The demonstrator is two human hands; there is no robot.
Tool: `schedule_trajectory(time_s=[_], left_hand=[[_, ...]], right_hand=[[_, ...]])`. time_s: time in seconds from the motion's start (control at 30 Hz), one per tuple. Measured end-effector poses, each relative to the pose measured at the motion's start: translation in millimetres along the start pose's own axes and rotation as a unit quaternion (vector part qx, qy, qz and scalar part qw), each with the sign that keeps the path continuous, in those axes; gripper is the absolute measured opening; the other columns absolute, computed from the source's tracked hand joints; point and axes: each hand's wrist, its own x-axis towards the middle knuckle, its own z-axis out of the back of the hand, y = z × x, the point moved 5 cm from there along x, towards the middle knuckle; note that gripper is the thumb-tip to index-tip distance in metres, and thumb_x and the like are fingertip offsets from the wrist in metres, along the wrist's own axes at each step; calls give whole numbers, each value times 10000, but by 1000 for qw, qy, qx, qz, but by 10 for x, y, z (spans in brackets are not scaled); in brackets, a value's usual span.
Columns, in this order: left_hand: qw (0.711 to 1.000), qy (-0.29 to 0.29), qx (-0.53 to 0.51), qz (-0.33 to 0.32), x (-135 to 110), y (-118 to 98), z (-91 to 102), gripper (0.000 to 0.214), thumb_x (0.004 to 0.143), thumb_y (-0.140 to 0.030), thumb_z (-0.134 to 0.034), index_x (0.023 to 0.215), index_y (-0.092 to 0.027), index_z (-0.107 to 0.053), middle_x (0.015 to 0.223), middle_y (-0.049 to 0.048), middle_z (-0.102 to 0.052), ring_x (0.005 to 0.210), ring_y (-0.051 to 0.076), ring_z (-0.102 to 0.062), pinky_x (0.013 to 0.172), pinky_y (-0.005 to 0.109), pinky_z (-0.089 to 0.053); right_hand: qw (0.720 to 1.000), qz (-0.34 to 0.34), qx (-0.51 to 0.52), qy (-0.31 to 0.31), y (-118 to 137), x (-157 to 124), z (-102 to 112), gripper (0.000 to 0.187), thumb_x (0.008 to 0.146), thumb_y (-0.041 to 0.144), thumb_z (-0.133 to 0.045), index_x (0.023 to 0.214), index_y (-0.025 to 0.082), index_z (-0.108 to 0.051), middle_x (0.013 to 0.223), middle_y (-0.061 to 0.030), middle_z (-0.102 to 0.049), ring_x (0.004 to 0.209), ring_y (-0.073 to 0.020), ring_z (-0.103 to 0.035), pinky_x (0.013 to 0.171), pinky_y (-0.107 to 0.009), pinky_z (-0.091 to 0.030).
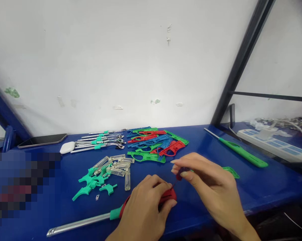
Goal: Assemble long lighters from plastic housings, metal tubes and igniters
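My left hand is closed around the red handle of a long-nosed lighter, whose metal tube points left along the table front. A teal collar joins tube and handle. Just right of it, my right hand pinches a small dark red piece between thumb and fingers, above the handle's end. A thin line seems to run from that piece down to the handle. What kind of piece it is cannot be made out. Teal triggers and clear fuel tanks lie left of my hands.
Red, blue and green handle shells pile at the back, beside metal tubes with wires. A green lighter lies right, near a white power strip. At back left are a phone and a white case.
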Motion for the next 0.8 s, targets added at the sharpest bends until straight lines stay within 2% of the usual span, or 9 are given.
schedule_trajectory(time_s=[0.17,0.3,0.4,0.47,0.5,0.6,0.67,0.73,0.8], left_hand=[[1000,1,8,1,-1,-2,-1,288,953,-154,-746,1216,-267,-775,1187,37,-750,1110,271,-721,1072,492,-547],[1000,0,21,1,-1,18,-9,338,953,-173,-749,1286,-230,-753,1190,77,-753,1113,301,-723,1082,533,-547],[1000,5,25,-5,-5,30,-22,327,966,-180,-737,1289,-226,-757,1216,80,-755,1124,288,-725,1101,505,-543],[1000,8,26,-11,-14,23,-21,314,979,-179,-717,1286,-228,-763,1234,78,-751,1129,277,-724,1101,481,-548],[999,9,32,-15,-20,11,-17,305,990,-182,-700,1285,-229,-764,1233,80,-749,1121,275,-725,1088,473,-557],[994,29,104,-33,-37,-54,-14,317,1026,-208,-628,1318,-233,-748,1212,104,-740,1100,308,-720,997,491,-610],[980,44,188,-43,-43,-96,-21,378,1034,-205,-587,1391,-233,-706,1200,129,-737,1088,350,-719,921,525,-640],[962,60,262,-57,-49,-115,-38,448,1011,-169,-593,1452,-216,-657,1189,147,-742,1067,378,-730,866,541,-658],[944,67,313,-82,-70,-110,-57,484,977,-116,-619,1454,-187,-643,1153,149,-755,1028,375,-748,832,513,-672]], right_hand=[[998,19,-29,-59,-29,-12,35,319,950,155,-795,1181,372,-824,872,15,-686,807,-151,-663,736,-286,-568],[998,10,-40,-41,9,-12,54,279,967,179,-777,1166,368,-827,919,2,-740,841,-163,-698,732,-283,-589],[999,-3,-51,-19,64,-13,69,252,1017,196,-705,1163,363,-823,999,-2,-812,880,-173,-752,718,-271,-613],[997,-3,-60,-49,83,-23,128,222,996,192,-729,1107,354,-832,966,5,-826,839,-176,-761,699,-269,-623],[994,-2,-64,-83,79,-36,181,196,973,194,-757,1065,348,-835,941,6,-823,819,-179,-757,695,-273,-629],[973,-21,-80,-216,3,-127,397,112,909,227,-830,967,322,-822,942,-4,-814,861,-199,-760,746,-291,-657],[959,-51,-92,-264,-93,-216,508,78,871,281,-867,918,298,-807,949,-11,-821,875,-209,-778,767,-295,-674],[957,-96,-102,-253,-217,-302,549,139,828,352,-901,860,270,-794,933,-21,-833,835,-221,-802,757,-298,-688],[961,-137,-118,-207,-342,-380,526,203,810,407,-910,804,250,-782,913,-29,-842,801,-235,-819,745,-297,-694]])
